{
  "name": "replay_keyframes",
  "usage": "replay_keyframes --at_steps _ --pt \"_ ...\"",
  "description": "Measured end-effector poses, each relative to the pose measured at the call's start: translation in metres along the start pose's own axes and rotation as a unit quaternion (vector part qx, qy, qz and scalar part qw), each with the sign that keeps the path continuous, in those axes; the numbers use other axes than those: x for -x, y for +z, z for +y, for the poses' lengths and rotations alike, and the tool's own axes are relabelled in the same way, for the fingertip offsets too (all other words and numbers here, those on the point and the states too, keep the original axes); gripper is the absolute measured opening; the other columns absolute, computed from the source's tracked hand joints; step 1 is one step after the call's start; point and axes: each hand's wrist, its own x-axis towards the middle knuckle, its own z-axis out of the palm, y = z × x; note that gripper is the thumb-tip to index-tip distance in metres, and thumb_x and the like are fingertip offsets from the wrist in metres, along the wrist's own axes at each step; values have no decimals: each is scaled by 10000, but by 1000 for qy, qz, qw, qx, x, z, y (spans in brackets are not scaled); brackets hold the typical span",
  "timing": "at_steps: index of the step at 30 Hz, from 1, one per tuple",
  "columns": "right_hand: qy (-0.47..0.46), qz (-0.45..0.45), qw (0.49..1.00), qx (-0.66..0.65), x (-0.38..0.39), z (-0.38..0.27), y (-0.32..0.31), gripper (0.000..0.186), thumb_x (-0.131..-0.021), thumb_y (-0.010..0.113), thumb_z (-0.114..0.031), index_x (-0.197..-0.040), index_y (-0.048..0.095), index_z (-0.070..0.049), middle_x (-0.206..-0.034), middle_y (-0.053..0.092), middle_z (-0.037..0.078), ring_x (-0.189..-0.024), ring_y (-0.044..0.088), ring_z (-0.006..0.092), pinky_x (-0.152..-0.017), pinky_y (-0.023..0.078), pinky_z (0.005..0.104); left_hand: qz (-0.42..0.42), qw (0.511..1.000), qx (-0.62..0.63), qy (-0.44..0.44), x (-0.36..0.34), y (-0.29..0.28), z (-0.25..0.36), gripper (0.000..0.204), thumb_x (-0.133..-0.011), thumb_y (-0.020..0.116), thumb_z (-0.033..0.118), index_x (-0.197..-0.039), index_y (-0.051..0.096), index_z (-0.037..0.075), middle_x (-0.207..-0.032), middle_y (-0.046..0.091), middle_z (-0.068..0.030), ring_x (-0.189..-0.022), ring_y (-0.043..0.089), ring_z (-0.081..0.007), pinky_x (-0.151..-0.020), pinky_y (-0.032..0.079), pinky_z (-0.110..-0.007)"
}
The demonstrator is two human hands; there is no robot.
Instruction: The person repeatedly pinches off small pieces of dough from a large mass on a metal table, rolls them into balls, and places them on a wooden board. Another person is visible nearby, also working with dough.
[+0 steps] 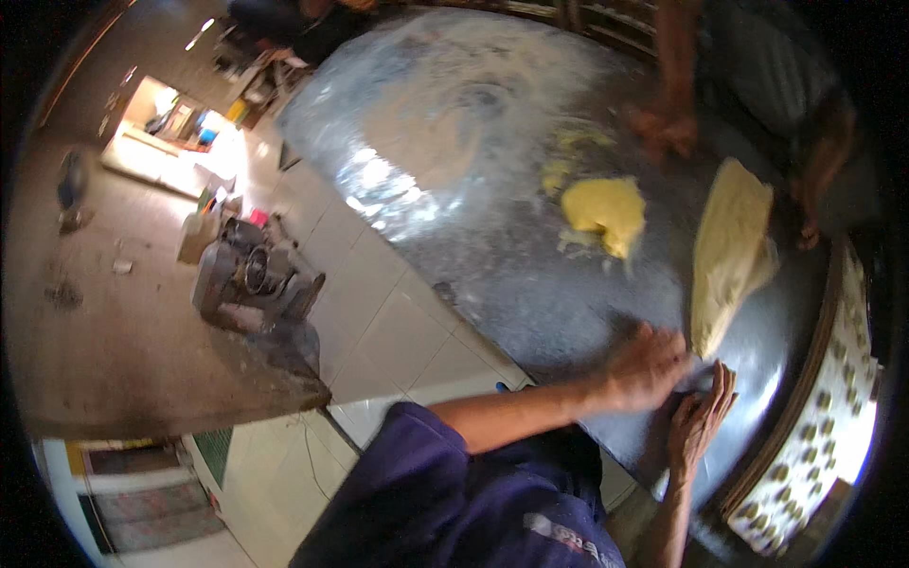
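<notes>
A long strip of pale dough [727, 251] lies on the metal-topped table [511, 312], its narrow end pointing toward me. My left hand [649, 369] is beside that narrow end, its fingers bent and smeared by motion; whether it holds a piece is hidden. Just right of it, my right hand [699, 424] rests low over the table with its fingers stretched out and slanting up toward the dough's tip. Farther off, a soft yellow mound [611, 213] that looks like margarine sits with smears around it.
Across the table stands another person, one hand [663, 131] blurred over the surface, the other [810, 204] near the dough. A light tray [769, 532] with rows of small dark lumps is at right. Flour [426, 133] dusts the far tabletop. A machine [254, 275] stands on the brown surface at left.
</notes>
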Motion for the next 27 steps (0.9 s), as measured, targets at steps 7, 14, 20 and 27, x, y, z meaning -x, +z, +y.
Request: replay_keyframes --at_steps 7,14,20,27 --pt "-33 -17 999 29 7 47 15 529 -955 459 -24 -1482 414 -11 -1525 409 230 -1407 400 387 -1203 235 487 -28 997 -56 44 14 8 -36 371 -962 474 285 -1275 619 148 -1400 494 -204 -1337 421 -416 -1133 265 -625" --pt "45 -128 991 -6 -11 33 21 350 -1004 462 -105 -1320 576 -7 -1411 533 239 -1295 526 361 -1098 409 432 -60 995 0 75 14 15 -17 253 -877 597 262 -1083 678 140 -1208 575 -134 -1196 493 -330 -1056 339 -555" --pt "151 -107 983 -6 -88 4 30 553 -851 547 -14 -1394 456 34 -1383 514 234 -1285 507 372 -1093 420 416 16 997 -14 76 -55 -1 -39 296 -813 663 241 -1104 703 205 -1047 599 -68 -999 547 -280 -815 396 -487" --pt "90 127 979 -133 -112 -23 29 569 -758 700 -127 -1306 556 -83 -1215 604 155 -1190 561 318 -1001 460 442 3 984 -179 -19 -59 -36 -77 229 -781 743 161 -994 662 146 -984 530 -79 -994 531 -329 -859 378 -512"
